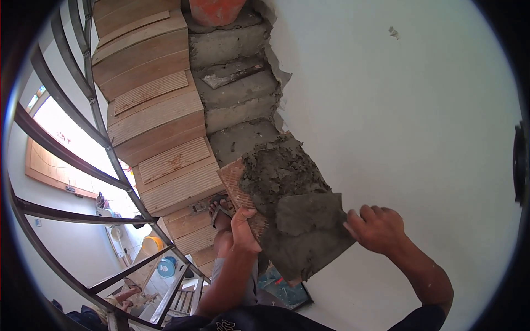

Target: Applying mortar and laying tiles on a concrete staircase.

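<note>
While it is held above the staircase (179,185), the ridged tan tile (234,182), coated in grey mortar (281,168), runs lengthwise from upper left to lower right. A mortar-smeared trowel (309,212) points left from the closed right hand (377,228), the left hand (244,231) clasps the tile's edge, and a pale emblem (227,325) marks the shirt (281,319).

The stairs (171,157) are bordered by a railing (83,214) on the left and a wall (414,138) on the right. A bucket (216,11) is set on a far step, a flat tool (234,76) on a nearer one. Nearer still, a board (234,179) is held at its left edge by the left hand (244,231); on it mortar (281,171) is spread, and a trowel (309,212) is held by the right hand (378,227).
</note>
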The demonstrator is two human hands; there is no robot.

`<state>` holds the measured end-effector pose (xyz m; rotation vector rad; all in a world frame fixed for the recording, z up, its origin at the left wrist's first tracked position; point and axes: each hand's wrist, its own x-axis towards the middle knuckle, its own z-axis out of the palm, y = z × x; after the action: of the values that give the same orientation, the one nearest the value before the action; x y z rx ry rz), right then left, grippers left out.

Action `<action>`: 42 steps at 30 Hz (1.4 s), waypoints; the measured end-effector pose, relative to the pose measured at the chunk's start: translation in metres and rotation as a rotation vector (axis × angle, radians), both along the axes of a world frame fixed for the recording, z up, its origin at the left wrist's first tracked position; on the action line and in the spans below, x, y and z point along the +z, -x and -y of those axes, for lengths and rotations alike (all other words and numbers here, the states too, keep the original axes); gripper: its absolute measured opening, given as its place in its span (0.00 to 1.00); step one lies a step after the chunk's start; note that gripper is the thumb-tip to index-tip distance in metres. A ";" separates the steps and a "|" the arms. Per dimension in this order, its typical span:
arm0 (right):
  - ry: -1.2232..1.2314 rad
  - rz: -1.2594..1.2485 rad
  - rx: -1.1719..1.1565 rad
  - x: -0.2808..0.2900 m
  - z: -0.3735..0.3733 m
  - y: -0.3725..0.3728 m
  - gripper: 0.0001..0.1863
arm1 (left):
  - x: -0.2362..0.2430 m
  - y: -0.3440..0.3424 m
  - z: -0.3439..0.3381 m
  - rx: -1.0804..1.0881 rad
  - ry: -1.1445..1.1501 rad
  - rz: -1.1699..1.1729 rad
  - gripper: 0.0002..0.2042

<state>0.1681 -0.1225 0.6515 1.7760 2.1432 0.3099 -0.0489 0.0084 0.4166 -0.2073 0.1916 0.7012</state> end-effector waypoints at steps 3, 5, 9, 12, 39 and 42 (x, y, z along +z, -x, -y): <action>-0.018 0.002 0.064 -0.010 -0.017 -0.014 0.13 | 0.004 -0.001 0.003 0.026 -0.024 -0.025 0.29; -0.039 0.041 0.079 -0.015 -0.030 -0.017 0.13 | 0.005 0.000 0.005 0.020 -0.039 -0.003 0.29; -0.043 0.079 0.091 -0.018 -0.057 -0.012 0.12 | -0.002 0.007 0.004 -0.064 -0.002 -0.009 0.28; -0.063 0.114 0.062 -0.018 -0.072 -0.002 0.12 | -0.007 0.007 0.007 -0.097 -0.035 0.007 0.27; 0.288 -1.552 -1.076 -0.044 -0.015 0.035 0.20 | -0.003 -0.011 0.019 0.025 -0.054 -0.202 0.23; 0.358 -1.472 -1.001 -0.046 -0.029 0.034 0.23 | -0.010 -0.013 0.024 0.027 -0.030 -0.238 0.20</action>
<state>0.1341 -0.0936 0.6053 2.8058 1.1813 -1.9438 -0.0355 -0.0153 0.4064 -0.0970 0.4061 0.7543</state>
